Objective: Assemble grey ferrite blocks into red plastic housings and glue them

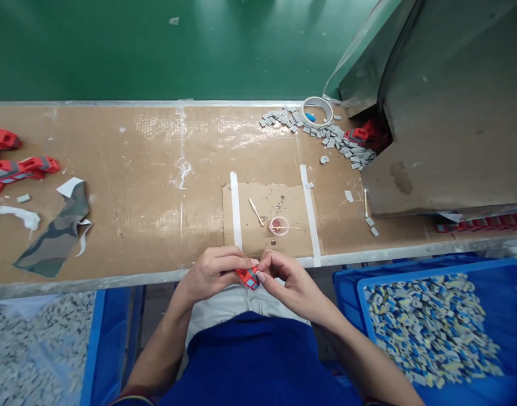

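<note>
A small red toy vehicle body (249, 278) with pale blue windows is held over my lap, just off the bench's front edge. My left hand (216, 269) grips its left end between thumb and fingers. At its right end, the thumb and forefinger of my right hand (289, 282) pinch close to the toy; a small grey bit shows by the fingertips, though its shape is mostly hidden. Beyond my hands, a cardboard sheet (258, 242) taped to the bench bears a small clear cup (279, 226) of reddish liquid with a stick across it, and a cotton swab (255, 212).
Red toy bodies (23, 169) and camouflage cloth (57, 231) lie at left. Grey pieces (338, 138) and a tape roll (317, 111) sit at back right, by a large box (448, 113). Blue bins of small parts flank me: left (91, 344), right (508, 316).
</note>
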### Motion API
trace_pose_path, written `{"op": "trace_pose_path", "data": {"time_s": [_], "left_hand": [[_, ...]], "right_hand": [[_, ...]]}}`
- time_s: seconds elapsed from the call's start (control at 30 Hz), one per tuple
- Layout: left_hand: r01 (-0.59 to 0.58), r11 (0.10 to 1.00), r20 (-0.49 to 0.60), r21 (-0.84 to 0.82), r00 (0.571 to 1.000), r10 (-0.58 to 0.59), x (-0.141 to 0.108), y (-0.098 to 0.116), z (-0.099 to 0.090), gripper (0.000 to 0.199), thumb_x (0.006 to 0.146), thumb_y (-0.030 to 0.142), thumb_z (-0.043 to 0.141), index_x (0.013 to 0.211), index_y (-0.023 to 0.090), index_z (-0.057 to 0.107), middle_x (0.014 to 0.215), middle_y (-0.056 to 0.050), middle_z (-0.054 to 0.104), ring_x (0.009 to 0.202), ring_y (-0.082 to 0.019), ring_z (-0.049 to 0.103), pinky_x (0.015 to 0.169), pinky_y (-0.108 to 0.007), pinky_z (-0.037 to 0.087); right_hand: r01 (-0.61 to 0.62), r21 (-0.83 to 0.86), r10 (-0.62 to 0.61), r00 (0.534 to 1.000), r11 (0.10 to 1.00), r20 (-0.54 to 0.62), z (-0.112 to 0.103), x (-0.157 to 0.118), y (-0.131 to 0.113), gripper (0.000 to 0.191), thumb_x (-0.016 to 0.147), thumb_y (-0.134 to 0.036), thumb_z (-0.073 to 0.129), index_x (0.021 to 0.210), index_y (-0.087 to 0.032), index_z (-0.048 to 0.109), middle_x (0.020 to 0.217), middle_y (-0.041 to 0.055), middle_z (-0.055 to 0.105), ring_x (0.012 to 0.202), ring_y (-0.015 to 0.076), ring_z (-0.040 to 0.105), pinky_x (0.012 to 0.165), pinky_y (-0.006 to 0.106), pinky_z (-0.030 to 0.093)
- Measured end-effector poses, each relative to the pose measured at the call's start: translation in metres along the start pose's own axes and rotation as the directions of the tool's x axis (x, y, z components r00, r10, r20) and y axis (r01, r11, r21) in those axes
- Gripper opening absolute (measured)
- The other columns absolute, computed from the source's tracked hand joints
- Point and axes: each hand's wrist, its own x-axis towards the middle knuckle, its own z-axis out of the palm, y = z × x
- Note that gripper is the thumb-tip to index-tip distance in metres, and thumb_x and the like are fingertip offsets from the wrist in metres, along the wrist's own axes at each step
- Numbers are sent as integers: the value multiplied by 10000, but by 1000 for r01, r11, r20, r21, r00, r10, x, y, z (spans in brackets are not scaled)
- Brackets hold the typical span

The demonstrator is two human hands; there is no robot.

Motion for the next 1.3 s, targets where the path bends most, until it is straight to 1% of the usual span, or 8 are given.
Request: {"op": "trace_pose_path", "data": {"time_s": [0.2, 0.43, 0.57, 0.7, 0.8, 0.9, 1.07, 1.3], "left_hand": [[12, 1000, 77, 2, 997, -12, -1, -1, -3, 231, 1064, 257, 591, 1137, 146, 779, 915, -116, 777, 765, -152, 745, 681, -205, 589], [-28, 1000, 127, 11, 992, 26, -1, -1, -6, 224, 1051, 167, 574, 1159, 164, 770, 972, -130, 790, 823, -176, 763, 718, -225, 605], [-12, 1000, 79, -17, 997, 13, 0, 1, -4, 173, 1020, 143, 628, 1144, 180, 742, 976, -111, 770, 829, -164, 749, 725, -215, 597], [28, 992, -64, -126, 997, -37, -2, 1, 1, 113, 988, 164, 689, 1096, 195, 687, 1090, -123, 742, 935, -180, 743, 769, -243, 602], [52, 984, -119, -168, 990, -73, -5, 0, 3, 149, 965, 181, 731, 1102, 204, 678, 1132, -128, 738, 980, -194, 744, 784, -261, 605], [82, 975, -95, -207, 990, -103, -7, 1, 1, 308, 924, 279, 808, 1199, 203, 691, 1235, -166, 734, 1113, -246, 742, 879, -316, 622], [123, 954, -176, -275, 969, -176, -7, 2, 1, 111, 1005, 218, 685, 1090, 186, 747, 1203, -159, 754, 1109, -225, 755, 876, -293, 632], [139, 963, -197, -229, 962, -186, -8, 0, 1, 58, 949, 178, 747, 892, 169, 747, 1087, -131, 769, 947, -200, 774, 795, -286, 638]], "right_hand": [[-93, 52, 93, 996, 994, 7, 7, -1, 6, 421, 998, -551, 618, 788, -201, 517, 653, -53, 432, 598, 101, 344, 556, 239, 284], [-207, 259, 189, 977, 943, 95, 12, 1, 13, 537, 923, -698, 660, 788, -220, 455, 583, -101, 356, 517, 66, 265, 479, 195, 226], [-45, 116, 50, 998, 992, -39, 11, -4, 11, 398, 990, -556, 651, 863, -181, 602, 645, -65, 424, 567, 84, 384, 512, 194, 349], [138, 91, -123, 980, 986, -154, 18, -7, 15, 339, 976, -426, 723, 1224, -208, 648, 1043, 56, 608, 866, 142, 647, 718, 247, 574], [222, 119, -190, 955, 968, -229, 27, -5, 19, 332, 1003, -352, 707, 1304, -250, 613, 1156, 71, 611, 956, 150, 694, 833, 276, 621], [264, 10, -250, 923, 964, -294, 29, -2, 17, 293, 1009, -301, 698, 1291, -252, 635, 1158, 77, 617, 1003, 168, 702, 858, 287, 641], [290, -183, -333, 900, 939, -281, 27, 2, 8, 311, 1024, -254, 657, 1335, -249, 645, 1156, 87, 614, 1029, 184, 698, 849, 300, 664], [324, -369, -415, 888, 871, -200, 25, 5, 4, 364, 1026, -173, 628, 1379, -261, 615, 1071, 66, 601, 927, 176, 685, 820, 310, 656]]}}
